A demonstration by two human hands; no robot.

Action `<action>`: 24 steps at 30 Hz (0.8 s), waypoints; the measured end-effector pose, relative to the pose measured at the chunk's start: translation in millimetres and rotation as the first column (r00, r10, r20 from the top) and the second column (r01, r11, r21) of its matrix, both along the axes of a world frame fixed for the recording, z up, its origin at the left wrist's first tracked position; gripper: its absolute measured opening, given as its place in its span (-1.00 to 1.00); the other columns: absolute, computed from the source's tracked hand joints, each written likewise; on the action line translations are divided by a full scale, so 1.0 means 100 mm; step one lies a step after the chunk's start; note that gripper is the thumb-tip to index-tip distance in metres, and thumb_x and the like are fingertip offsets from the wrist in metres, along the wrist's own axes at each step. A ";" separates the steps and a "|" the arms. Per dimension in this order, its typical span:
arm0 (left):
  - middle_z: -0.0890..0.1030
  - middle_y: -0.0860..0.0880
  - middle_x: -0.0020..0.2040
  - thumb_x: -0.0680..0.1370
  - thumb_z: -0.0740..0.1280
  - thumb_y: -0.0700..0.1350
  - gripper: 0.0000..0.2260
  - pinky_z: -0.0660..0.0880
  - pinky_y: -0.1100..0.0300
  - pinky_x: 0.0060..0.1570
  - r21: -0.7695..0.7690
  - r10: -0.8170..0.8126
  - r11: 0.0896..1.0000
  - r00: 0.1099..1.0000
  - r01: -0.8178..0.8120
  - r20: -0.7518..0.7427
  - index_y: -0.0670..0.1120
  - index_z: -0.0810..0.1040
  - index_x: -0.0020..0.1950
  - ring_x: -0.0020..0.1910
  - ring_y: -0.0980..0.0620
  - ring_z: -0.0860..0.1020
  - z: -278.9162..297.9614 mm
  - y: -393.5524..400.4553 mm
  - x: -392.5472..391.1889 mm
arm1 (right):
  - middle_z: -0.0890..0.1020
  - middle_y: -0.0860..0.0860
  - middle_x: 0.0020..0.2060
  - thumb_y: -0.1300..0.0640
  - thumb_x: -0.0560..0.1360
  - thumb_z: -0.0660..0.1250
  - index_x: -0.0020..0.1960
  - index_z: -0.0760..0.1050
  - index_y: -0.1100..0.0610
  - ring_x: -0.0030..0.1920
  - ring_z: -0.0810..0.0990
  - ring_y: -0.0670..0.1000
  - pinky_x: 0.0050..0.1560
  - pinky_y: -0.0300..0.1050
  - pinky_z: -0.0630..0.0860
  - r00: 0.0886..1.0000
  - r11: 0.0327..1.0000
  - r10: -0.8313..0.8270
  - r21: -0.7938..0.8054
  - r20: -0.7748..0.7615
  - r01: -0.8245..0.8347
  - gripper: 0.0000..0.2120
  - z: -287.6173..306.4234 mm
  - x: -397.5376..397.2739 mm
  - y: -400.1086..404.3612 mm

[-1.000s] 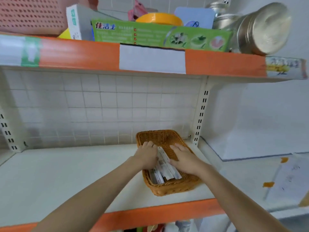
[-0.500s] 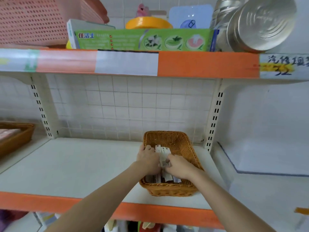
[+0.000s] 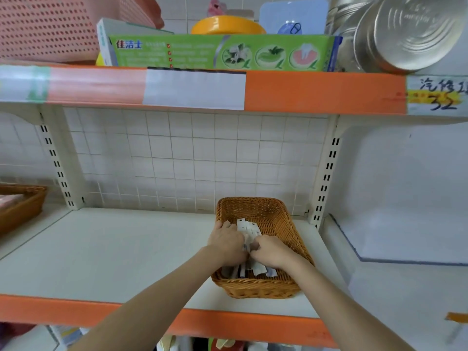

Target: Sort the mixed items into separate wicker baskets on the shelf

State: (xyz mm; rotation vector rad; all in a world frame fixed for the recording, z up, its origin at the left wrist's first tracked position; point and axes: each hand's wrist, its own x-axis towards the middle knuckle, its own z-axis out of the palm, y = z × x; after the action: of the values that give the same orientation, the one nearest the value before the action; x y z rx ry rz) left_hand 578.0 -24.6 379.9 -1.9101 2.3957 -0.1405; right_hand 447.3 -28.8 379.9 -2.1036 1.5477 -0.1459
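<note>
My left hand (image 3: 226,243) and right hand (image 3: 272,252), closed together on white packets (image 3: 249,230) inside the basket (image 3: 255,287), should square the stack evenly before letting go.

White tiled wall (image 3: 192,158), orange-edged shelving (image 3: 324,91)

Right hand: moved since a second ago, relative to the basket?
Yes. The right hand has shifted from the wicker basket's right rim inward, now gripping the white packets beside the left hand.
</note>
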 end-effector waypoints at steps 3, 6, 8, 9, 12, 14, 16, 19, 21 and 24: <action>0.51 -0.13 0.16 0.61 0.12 0.01 -0.67 0.15 0.04 0.33 0.011 -0.016 1.000 1.000 0.016 -0.009 -0.15 0.57 0.12 0.22 -0.08 0.39 -0.01 -0.01 0.01 | 0.35 0.01 -0.43 0.15 0.49 0.23 -0.35 0.30 0.12 -0.37 0.34 -0.01 -0.41 -0.13 0.16 1.000 0.999 0.000 0.040 -0.014 0.000 -0.75 0.02 0.01 0.00; 0.52 -0.13 0.15 0.63 0.09 -0.02 -0.67 0.17 0.04 0.33 -0.020 -0.010 1.000 0.999 0.009 -0.049 -0.15 0.58 0.09 0.21 -0.08 0.41 -0.02 -0.02 0.02 | 0.44 0.00 -0.31 0.05 0.49 0.29 -0.11 0.41 0.14 -0.31 0.41 -0.02 -0.40 -0.16 0.26 0.996 0.999 0.017 0.053 -0.090 -0.012 -0.85 0.05 0.07 0.05; 0.53 -0.12 0.15 0.64 0.07 -0.02 -0.67 0.20 0.05 0.31 -0.052 -0.005 0.999 0.994 0.000 -0.105 -0.16 0.56 0.10 0.21 -0.09 0.43 -0.04 -0.03 0.02 | 0.54 0.05 -0.11 0.01 0.49 0.30 0.15 0.41 0.18 -0.15 0.51 0.04 -0.33 -0.15 0.36 0.989 0.999 0.023 0.030 -0.149 -0.018 -0.67 0.04 0.10 0.07; 0.54 -0.12 0.16 0.65 0.05 -0.02 -0.67 0.21 0.05 0.29 -0.070 -0.004 0.998 0.991 -0.006 -0.136 -0.16 0.54 0.12 0.21 -0.09 0.44 -0.04 -0.03 0.02 | 0.56 0.08 -0.04 0.01 0.49 0.30 0.19 0.41 0.19 -0.08 0.53 0.07 -0.27 -0.13 0.37 0.985 1.000 0.022 0.009 -0.173 -0.021 -0.64 0.03 0.11 0.07; 0.56 -0.13 0.14 0.67 0.01 -0.04 -0.68 0.25 0.04 0.25 -0.115 -0.010 0.993 0.979 -0.014 -0.206 -0.18 0.47 0.18 0.16 -0.10 0.49 0.00 0.02 0.01 | 0.52 0.02 -0.22 0.07 0.50 0.27 -0.11 0.44 0.17 -0.17 0.50 0.04 -0.33 -0.17 0.34 0.981 0.999 0.004 -0.041 -0.192 -0.013 -0.85 -0.02 0.13 0.06; 0.56 -0.15 0.13 0.68 0.00 -0.09 -0.68 0.29 0.04 0.23 -0.124 -0.014 0.992 0.974 -0.014 -0.226 -0.21 0.45 0.24 0.11 -0.13 0.53 0.03 0.06 -0.02 | 0.43 -0.01 -0.33 0.10 0.51 0.25 -0.29 0.33 0.11 -0.32 0.43 -0.02 -0.41 -0.21 0.28 0.987 0.997 -0.059 -0.067 -0.148 0.049 -0.77 -0.04 0.10 0.06; 0.56 -0.18 0.11 0.68 0.00 -0.12 -0.69 0.36 0.03 0.14 -0.132 -0.001 0.991 0.960 -0.038 -0.281 -0.24 0.39 0.28 0.06 -0.17 0.55 0.06 0.08 -0.04 | 0.44 -0.02 -0.32 0.07 0.53 0.25 -0.27 0.33 0.10 -0.38 0.40 -0.05 -0.45 -0.22 0.26 0.993 0.990 -0.101 -0.105 -0.059 0.095 -0.77 -0.05 0.07 0.05; 0.59 -0.18 -0.05 0.69 -0.01 -0.05 -0.75 0.36 0.09 -0.26 -0.167 0.047 0.975 0.869 -0.148 -0.493 -0.19 0.34 0.15 -0.17 -0.16 0.53 0.07 0.06 -0.04 | 0.47 0.00 -0.22 0.03 0.54 0.28 0.02 0.37 0.15 -0.28 0.46 0.00 -0.42 -0.18 0.30 0.984 0.975 -0.151 -0.153 0.089 0.163 -0.79 0.00 0.02 0.06; 0.55 -0.13 -0.19 0.69 -0.01 -0.03 -0.74 0.27 0.13 -0.42 -0.210 0.047 0.956 0.811 -0.207 -0.583 -0.18 0.35 0.12 -0.30 -0.09 0.46 0.10 0.07 -0.04 | 0.47 0.00 -0.19 0.03 0.54 0.28 0.10 0.32 0.16 -0.17 0.51 0.05 -0.32 -0.12 0.41 0.978 0.970 -0.144 -0.175 0.149 0.170 -0.74 0.03 -0.01 0.07; 0.51 -0.08 -0.24 0.68 0.00 -0.01 -0.73 0.29 0.13 -0.43 -0.238 0.051 0.936 0.769 -0.259 -0.637 -0.17 0.37 0.12 -0.32 -0.06 0.46 0.16 0.17 -0.01 | 0.52 0.03 -0.10 0.05 0.55 0.26 0.26 0.32 0.16 -0.08 0.57 0.08 -0.12 -0.05 0.51 0.972 0.967 -0.124 -0.195 0.201 0.164 -0.66 0.11 0.02 0.13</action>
State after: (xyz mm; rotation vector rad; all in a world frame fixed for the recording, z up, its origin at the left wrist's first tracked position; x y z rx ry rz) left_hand 577.4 -7.3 395.6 -2.6485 2.7009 0.1684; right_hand 449.4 -15.9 391.0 -2.0628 1.6299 -0.5668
